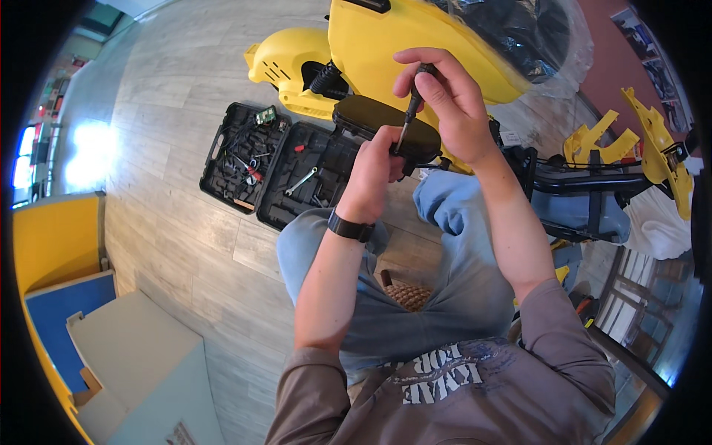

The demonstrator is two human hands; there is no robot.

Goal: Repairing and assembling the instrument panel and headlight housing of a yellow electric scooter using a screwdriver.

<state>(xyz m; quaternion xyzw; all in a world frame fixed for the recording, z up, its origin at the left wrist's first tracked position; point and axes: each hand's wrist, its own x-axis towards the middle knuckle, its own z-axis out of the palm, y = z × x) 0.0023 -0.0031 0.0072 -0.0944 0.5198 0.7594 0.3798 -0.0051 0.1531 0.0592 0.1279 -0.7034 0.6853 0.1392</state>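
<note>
My right hand [460, 111] is closed on a screwdriver [415, 100] with a black handle; its shaft slants down to the near edge of a dark oblong part [374, 115] with rounded ends. My left hand [377, 167] is curled at that same edge, right beside the screwdriver's tip, and grips the part. Its fingertips and the spot under the tip are partly hidden. Just beyond lies a big yellow body panel [415, 44] of a scooter-like vehicle, with a black coil spring [324, 78] at its left.
An open black tool case [245, 159] lies on the floor at left, holding a wrench [302, 181] and other tools. A black frame tube [593, 182] and yellow panels [612, 141] stand at right. Clear plastic wrap [571, 52] is at the back right. A grey box-like unit [141, 348] stands at lower left.
</note>
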